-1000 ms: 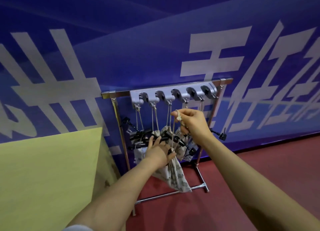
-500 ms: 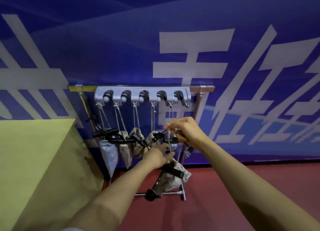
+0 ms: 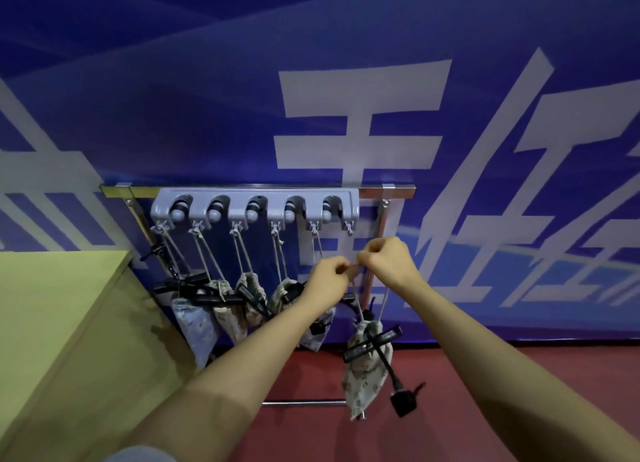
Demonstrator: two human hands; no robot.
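Metal rack on red floor, grey hook strip, drawstring pouches hanging from hooks

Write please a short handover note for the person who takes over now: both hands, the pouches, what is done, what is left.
Left grip: pinches the cord of the pouch.
Right grip: pinches the same cord, close beside the left.
The pouch hangs in the air below both hands, on no hook, with a black clip across it.
Done: five other pouches hang by their cords from the rack.
Left: the rightmost hook is free; probably loop the cord over it, then let go.
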